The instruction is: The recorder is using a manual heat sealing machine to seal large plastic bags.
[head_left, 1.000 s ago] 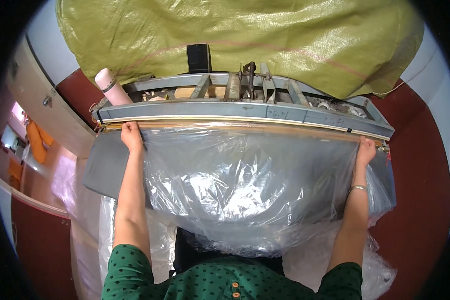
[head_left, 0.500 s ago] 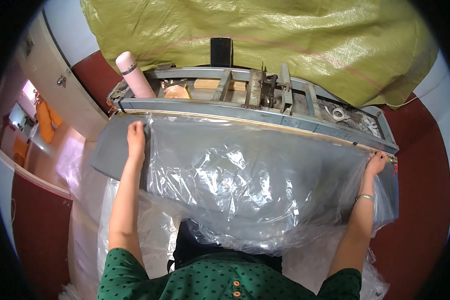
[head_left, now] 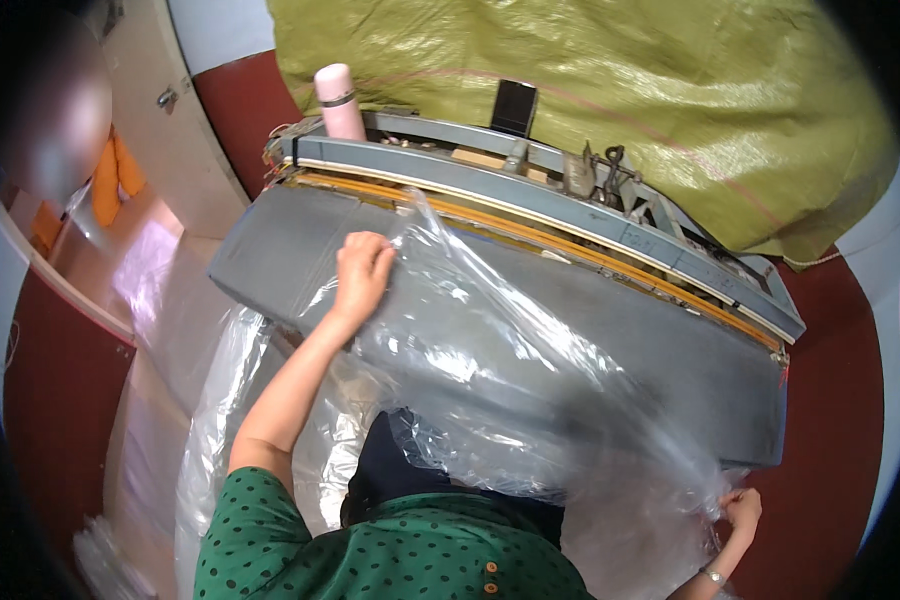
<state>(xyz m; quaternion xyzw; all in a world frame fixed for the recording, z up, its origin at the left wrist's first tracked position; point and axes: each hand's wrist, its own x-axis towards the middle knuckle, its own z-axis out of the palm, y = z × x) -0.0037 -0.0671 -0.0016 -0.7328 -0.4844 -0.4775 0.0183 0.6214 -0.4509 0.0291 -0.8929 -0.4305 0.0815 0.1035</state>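
Observation:
A clear plastic sheet [head_left: 450, 360] lies crumpled and slanting across a long grey padded surface [head_left: 650, 340] in front of me. My left hand [head_left: 363, 275] is closed with curled fingers at the sheet's upper left part, over the grey surface. Low at the right, past the surface's near edge, my right hand [head_left: 740, 510] pinches the sheet's right end. Behind the surface runs a long metal bar frame [head_left: 420, 165] with an orange strip [head_left: 570, 255] showing along its front. The sheet's near part hangs over my lap.
A pink bottle [head_left: 340, 105] and a black phone-like slab [head_left: 513, 107] stand at the frame's back. Yellow-green woven sheeting [head_left: 650, 80] covers the background. More clear plastic [head_left: 210, 400] hangs at the left, near an open door [head_left: 160, 60].
My right hand has pulled the sheet's right end down toward me, off the bar. My left hand has moved right. More orange strip shows under the frame, and the view has turned.

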